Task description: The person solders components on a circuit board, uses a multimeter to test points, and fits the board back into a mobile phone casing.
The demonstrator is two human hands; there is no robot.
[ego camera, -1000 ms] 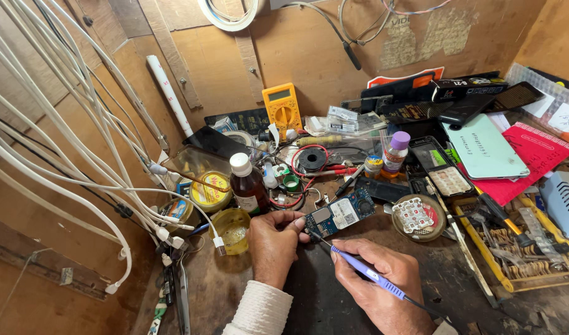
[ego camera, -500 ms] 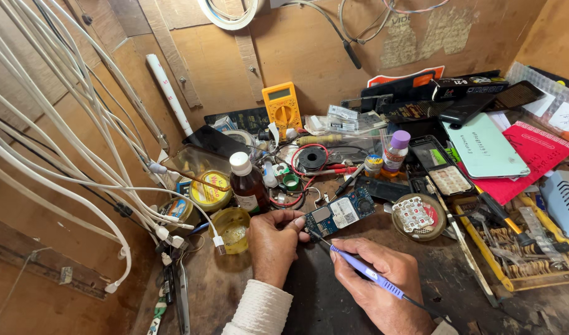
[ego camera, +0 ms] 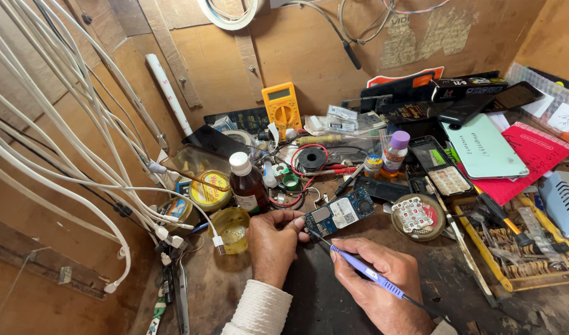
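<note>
Flat on bench, small blue circuit board (ego camera: 339,214) pinched by left hand (ego camera: 273,242) fingers, right hand (ego camera: 376,286) fingers gripping purple soldering iron (ego camera: 365,273).

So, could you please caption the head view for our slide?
Left hand steadies a circuit board while right hand applies a purple soldering iron.

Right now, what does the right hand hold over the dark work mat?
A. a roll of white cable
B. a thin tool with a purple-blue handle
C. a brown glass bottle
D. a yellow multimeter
B: the right hand grips a thin tool with a purple-blue handle, its tip at the edge of the small blue circuit board that the left hand steadies.
</note>
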